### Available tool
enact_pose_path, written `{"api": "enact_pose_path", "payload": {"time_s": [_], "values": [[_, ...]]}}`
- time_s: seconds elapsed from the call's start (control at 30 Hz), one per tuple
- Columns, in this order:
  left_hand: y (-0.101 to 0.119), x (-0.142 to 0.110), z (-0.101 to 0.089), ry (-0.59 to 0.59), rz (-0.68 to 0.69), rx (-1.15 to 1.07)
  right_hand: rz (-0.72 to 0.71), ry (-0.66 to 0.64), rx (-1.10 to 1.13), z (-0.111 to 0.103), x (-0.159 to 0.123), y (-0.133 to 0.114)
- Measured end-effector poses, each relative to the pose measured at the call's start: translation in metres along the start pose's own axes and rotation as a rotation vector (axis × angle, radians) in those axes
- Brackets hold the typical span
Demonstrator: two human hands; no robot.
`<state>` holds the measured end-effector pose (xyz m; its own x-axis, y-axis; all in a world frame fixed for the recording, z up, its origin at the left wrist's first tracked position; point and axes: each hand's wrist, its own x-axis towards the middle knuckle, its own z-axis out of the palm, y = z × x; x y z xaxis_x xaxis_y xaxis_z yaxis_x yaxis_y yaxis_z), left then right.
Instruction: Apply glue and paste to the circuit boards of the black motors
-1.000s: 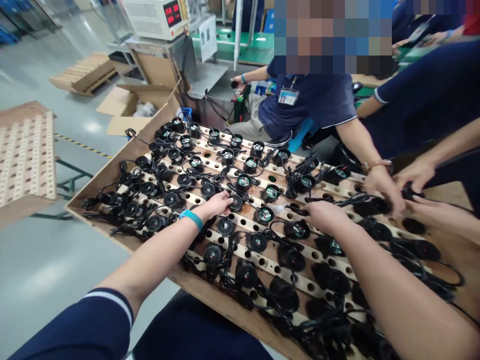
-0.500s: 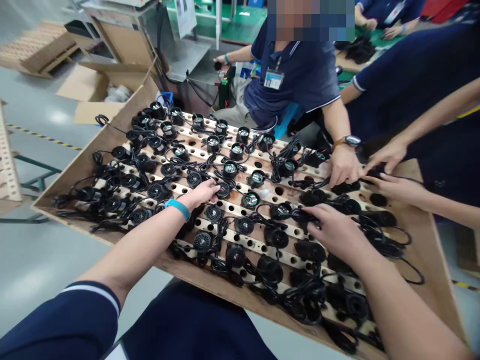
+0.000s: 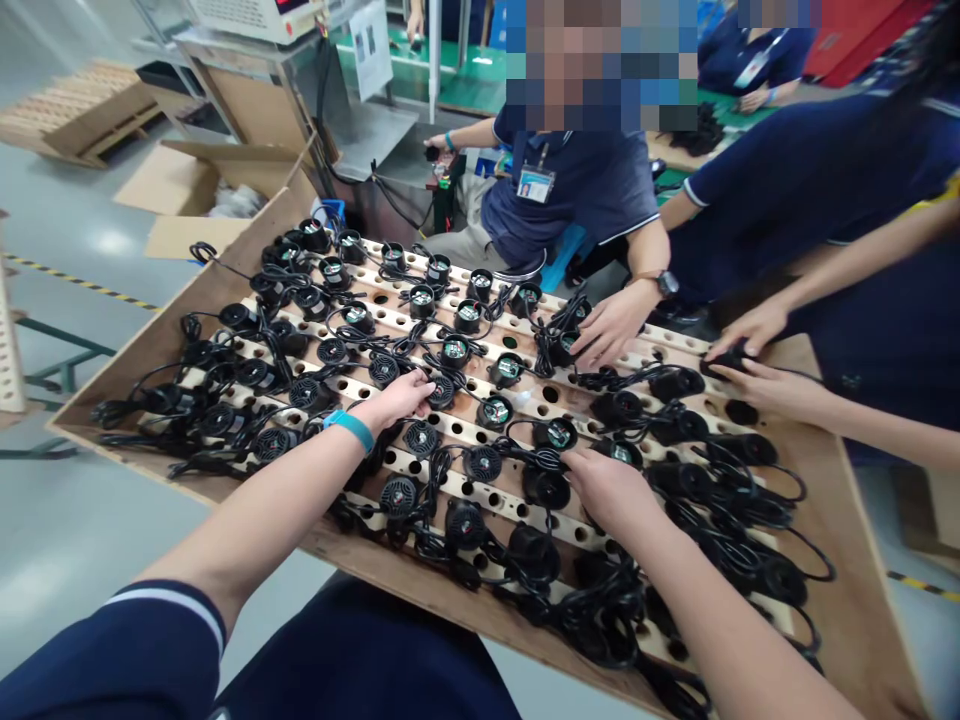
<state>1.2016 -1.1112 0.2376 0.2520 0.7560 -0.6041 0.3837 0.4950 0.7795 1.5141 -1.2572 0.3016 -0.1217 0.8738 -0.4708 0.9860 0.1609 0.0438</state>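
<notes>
My left hand [image 3: 405, 395], with a teal wristband, has its fingers pinched at the rim of a black round housing with a slotted grille [image 3: 440, 390]. My right hand [image 3: 609, 488] is closed on a bundled black cable [image 3: 546, 458]. Right by it are an open black housing with a green circuit board inside [image 3: 559, 433] and a black cylindrical housing [image 3: 547, 488]. Several such housings, some open upward, some with slotted grilles, sit in rows in a wooden tray [image 3: 874, 560], their coiled cables lying among them. My right fingertips are partly hidden.
Light wooden strips with round holes [image 3: 517, 508] cross the tray. A seated co-worker's hand [image 3: 611, 325] reaches over the far side; another person's hands [image 3: 776, 385] handle a black part at the right end. An open cardboard box [image 3: 176, 185] stands at far left.
My right hand has moved left with the cable, towards the open housing. My left hand stays at the same grilled housing. The seated co-worker's hand has shifted left, off the parts at right.
</notes>
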Motion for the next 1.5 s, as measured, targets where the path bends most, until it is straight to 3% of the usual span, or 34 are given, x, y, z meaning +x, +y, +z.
{"api": "enact_pose_path", "payload": {"time_s": [0.27,0.33,0.43,0.53,0.63,0.73,0.9,1.23,1.5], "values": [[0.002,-0.003,0.001,-0.004,-0.003,-0.017,-0.009,0.054,0.108,0.027,0.012,0.007],[0.003,-0.004,0.001,-0.005,-0.001,-0.026,-0.037,0.144,0.193,0.036,0.014,0.011],[0.006,-0.005,0.001,0.005,-0.002,-0.035,-0.049,0.379,0.285,0.043,0.012,0.011],[0.009,-0.004,0.002,0.017,-0.006,-0.041,-0.054,0.601,0.325,0.036,0.014,-0.008],[0.007,0.001,0.002,0.016,-0.006,-0.055,-0.147,0.673,0.413,0.017,0.027,-0.049],[0.002,0.007,0.002,-0.002,-0.011,-0.080,-0.190,0.572,0.442,-0.005,0.055,-0.097],[-0.008,0.018,0.001,-0.058,-0.041,-0.139,-0.033,0.372,0.349,-0.022,0.104,-0.141],[-0.005,0.014,-0.002,-0.087,-0.059,-0.211,-0.019,0.094,0.088,-0.023,0.123,-0.153],[0.003,0.015,0.001,-0.089,-0.047,-0.059,-0.017,0.068,0.096,-0.017,0.135,-0.156]]}}
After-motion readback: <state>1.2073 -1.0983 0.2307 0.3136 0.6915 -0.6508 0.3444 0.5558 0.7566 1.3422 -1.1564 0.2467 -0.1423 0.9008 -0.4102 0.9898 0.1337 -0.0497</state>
